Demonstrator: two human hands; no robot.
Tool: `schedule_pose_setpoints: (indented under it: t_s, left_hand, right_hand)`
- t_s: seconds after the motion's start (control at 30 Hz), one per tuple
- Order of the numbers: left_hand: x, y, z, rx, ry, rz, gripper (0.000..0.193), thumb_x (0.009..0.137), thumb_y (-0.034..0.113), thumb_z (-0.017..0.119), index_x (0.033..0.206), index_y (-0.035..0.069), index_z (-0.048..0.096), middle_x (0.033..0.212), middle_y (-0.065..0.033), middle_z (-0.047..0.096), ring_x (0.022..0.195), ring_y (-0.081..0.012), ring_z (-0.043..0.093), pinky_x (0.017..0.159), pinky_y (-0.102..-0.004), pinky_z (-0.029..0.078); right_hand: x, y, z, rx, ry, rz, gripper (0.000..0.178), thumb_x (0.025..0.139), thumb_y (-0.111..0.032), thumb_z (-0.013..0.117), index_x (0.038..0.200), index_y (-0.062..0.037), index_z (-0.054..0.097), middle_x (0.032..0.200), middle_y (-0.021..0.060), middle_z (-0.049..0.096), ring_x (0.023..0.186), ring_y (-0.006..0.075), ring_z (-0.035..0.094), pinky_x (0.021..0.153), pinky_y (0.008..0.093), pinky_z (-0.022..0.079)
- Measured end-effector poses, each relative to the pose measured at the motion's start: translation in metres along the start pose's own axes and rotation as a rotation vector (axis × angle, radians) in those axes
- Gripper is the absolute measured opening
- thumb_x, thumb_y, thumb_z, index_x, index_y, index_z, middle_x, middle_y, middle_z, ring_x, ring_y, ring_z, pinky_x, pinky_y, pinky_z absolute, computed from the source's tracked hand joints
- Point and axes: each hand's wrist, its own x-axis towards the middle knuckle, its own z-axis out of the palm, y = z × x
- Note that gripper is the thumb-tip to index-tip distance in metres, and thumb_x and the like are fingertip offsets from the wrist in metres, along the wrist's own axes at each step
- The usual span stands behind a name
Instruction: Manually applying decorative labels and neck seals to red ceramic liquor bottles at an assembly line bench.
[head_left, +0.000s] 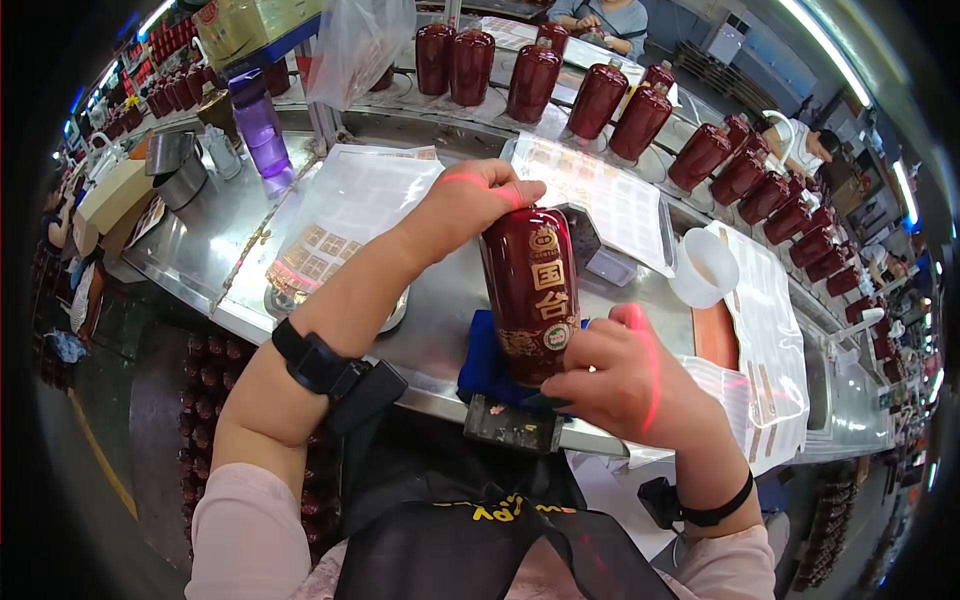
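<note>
A glossy dark red bottle (pixel 515 290) with gold lettering and a round green-and-white emblem leans slightly on a folded blue cloth (pixel 478 355) at the bench's front edge. My left hand (pixel 478 197) is closed around the bottle's neck, hiding its top. Low on the bottle's right side, my right hand (pixel 630 378) is closed, fingertips against or very near the glass by the emblem. A small dark green flat piece (pixel 553 402) sticks out from under its fingers; most of it is hidden. Red light lines cross both hands.
Sheets of gold decals (pixel 325 250) lie left, with another decal sheet (pixel 585 185) behind the bottle. A white plastic cup (pixel 705 268) stands right, beside more sheets (pixel 775 350). Red bottles (pixel 532 85) line the far conveyor. A purple drinking bottle (pixel 262 140) stands back left. Co-workers sit beyond.
</note>
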Motion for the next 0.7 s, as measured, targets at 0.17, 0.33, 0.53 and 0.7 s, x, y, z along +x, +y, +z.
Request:
schedule_pose_setpoints:
  t_s: [0.17,0.33,0.53,0.7]
  left_hand:
    - [0.005,-0.006,-0.001,-0.095,-0.055,-0.025,0.03,0.091,0.036,0.065,0.084,0.007,0.063,0.073,0.0041,0.058,0.067,-0.0045,0.05,0.06,-0.0224,0.039]
    - [0.009,-0.013,-0.004,-0.085,-0.023,0.025,0.039,0.086,0.038,0.068,0.083,-0.001,0.067,0.073,-0.0054,0.064,0.068,-0.0106,0.056,0.062,-0.0283,0.045]
    - [0.011,-0.021,-0.007,0.047,0.034,0.002,0.034,0.091,0.036,0.065,0.081,0.004,0.064,0.071,0.0018,0.057,0.066,-0.0057,0.049,0.06,-0.0236,0.04]
    - [0.007,-0.024,-0.013,0.088,0.091,0.015,0.039,0.087,0.039,0.067,0.08,0.001,0.065,0.07,-0.0054,0.061,0.066,-0.0124,0.054,0.062,-0.029,0.043]
  right_hand:
    - [0.01,0.021,0.027,0.575,0.309,0.491,0.018,0.079,-0.01,0.072,0.095,-0.004,0.065,0.081,0.0078,0.06,0.072,0.0209,0.059,0.063,0.032,0.046]
    - [-0.016,0.055,0.071,0.498,0.703,0.93,0.016,0.084,-0.01,0.07,0.096,-0.0007,0.063,0.081,0.004,0.062,0.072,0.0107,0.056,0.065,0.0272,0.046]
    - [0.044,0.011,0.058,-0.165,0.591,0.373,0.029,0.067,-0.001,0.073,0.094,-0.0073,0.065,0.08,0.005,0.058,0.078,0.0238,0.056,0.072,0.0374,0.042]
    - [0.055,-0.009,0.063,0.141,0.428,0.133,0.02,0.067,-0.007,0.067,0.086,-0.0121,0.063,0.075,0.0014,0.049,0.074,0.0195,0.054,0.071,0.0374,0.036]
